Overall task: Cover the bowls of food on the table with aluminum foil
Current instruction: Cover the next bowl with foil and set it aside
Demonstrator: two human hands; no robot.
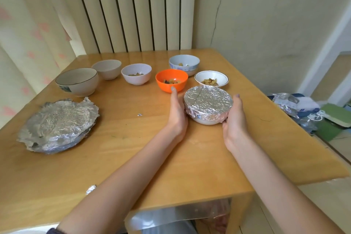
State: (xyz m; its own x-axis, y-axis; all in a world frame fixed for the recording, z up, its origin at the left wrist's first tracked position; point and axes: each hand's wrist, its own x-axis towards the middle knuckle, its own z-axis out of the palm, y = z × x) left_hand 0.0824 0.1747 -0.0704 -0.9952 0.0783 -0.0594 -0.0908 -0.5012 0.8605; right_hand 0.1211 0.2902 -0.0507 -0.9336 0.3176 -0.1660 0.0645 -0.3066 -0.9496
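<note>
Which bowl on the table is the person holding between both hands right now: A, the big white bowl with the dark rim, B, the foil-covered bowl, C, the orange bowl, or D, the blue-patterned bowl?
B: the left hand and right hand press against opposite sides of the foil-covered bowl; the other bowls sit untouched.

Soft daylight, wide-angle warp, mild blur.

Even, diffuse light fills the room, brightest at the curtain point(22, 30) on the left and the doorway on the right edge. The table point(133, 138) shows a pale sheen near its far left corner and beside the bowls; shadows under the bowls are faint and short. The foil point(208, 100) on the covered bowl glints in small speckles without harsh glare. Straight lines bow toward the frame edges, and the forearms stretch large near the bottom. Detail is slightly soft throughout, softer at the corners.
</note>
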